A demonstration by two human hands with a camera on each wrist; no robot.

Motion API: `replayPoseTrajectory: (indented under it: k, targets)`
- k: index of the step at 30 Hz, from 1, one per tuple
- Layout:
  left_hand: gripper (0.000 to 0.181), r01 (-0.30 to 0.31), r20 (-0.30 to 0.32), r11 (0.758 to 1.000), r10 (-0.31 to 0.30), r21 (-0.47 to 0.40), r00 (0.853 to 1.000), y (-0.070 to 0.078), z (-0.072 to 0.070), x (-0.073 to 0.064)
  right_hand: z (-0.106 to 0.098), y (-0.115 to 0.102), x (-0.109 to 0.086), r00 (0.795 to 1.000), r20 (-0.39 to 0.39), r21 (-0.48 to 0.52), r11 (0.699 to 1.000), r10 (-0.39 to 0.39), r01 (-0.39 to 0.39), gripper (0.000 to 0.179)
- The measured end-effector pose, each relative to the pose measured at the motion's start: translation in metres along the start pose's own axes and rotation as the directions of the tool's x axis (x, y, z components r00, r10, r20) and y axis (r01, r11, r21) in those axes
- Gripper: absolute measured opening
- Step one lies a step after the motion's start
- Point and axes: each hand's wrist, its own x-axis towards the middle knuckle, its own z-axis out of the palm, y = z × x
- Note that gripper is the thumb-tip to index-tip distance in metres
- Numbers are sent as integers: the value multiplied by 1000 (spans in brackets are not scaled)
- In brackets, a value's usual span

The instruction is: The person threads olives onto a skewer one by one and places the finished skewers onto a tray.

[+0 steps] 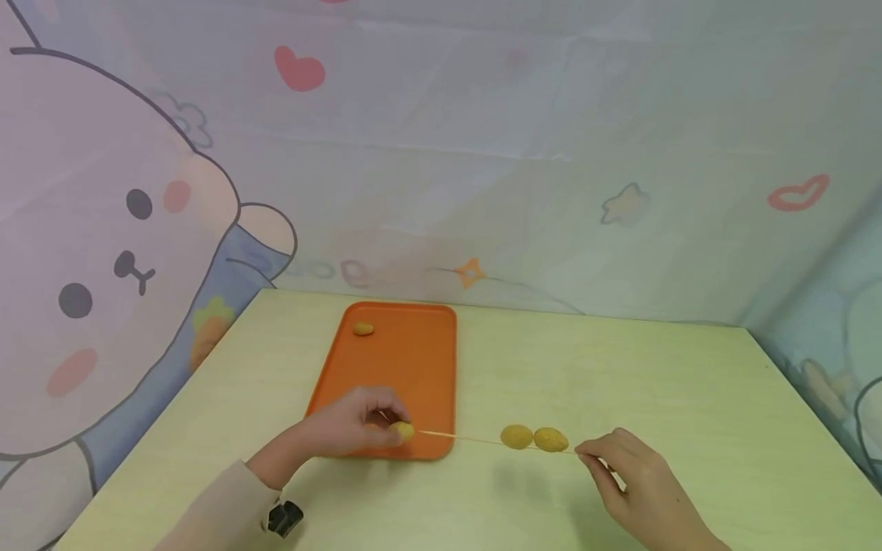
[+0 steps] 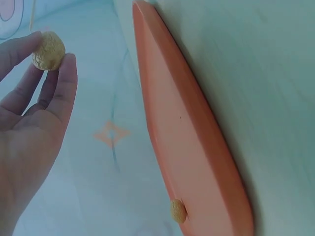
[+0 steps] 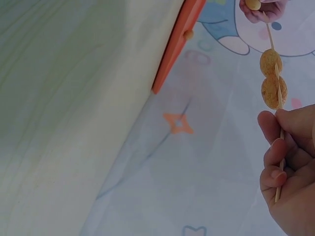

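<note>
In the head view my right hand (image 1: 637,478) pinches a thin wooden skewer (image 1: 475,439) near its right end. The right wrist view shows the skewer's lower end (image 3: 278,189) running along the curled fingers. Threaded on it, side by side, are two wrinkled golden-brown balls (image 1: 516,437), nearer the right hand than the tip. My left hand (image 1: 347,425) holds another such ball (image 2: 48,51) between thumb and fingertips, over the near end of the orange tray (image 1: 406,375). The skewer's tip points at this ball, with a small gap seen between them.
One more golden-brown ball (image 1: 363,329) lies in the tray's far left corner. The tray stands on a pale wooden table (image 1: 592,367). A printed cloth (image 1: 427,153) hangs behind the table. A small black object (image 1: 285,518) sits by the left sleeve.
</note>
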Motion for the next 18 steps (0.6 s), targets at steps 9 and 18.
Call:
replayPoseTrajectory:
  k: [9, 18]
  targets:
    - [15, -92, -45, 993, 95, 74, 994, 5, 9, -3, 0, -1, 0, 1000, -4, -3, 1000, -20, 20, 37]
    - [23, -108, -64, 976, 122, 187, 991, 13, 15, -4, 0, -2, 1, 1000, 2, 1, 1000, -30, 30, 37]
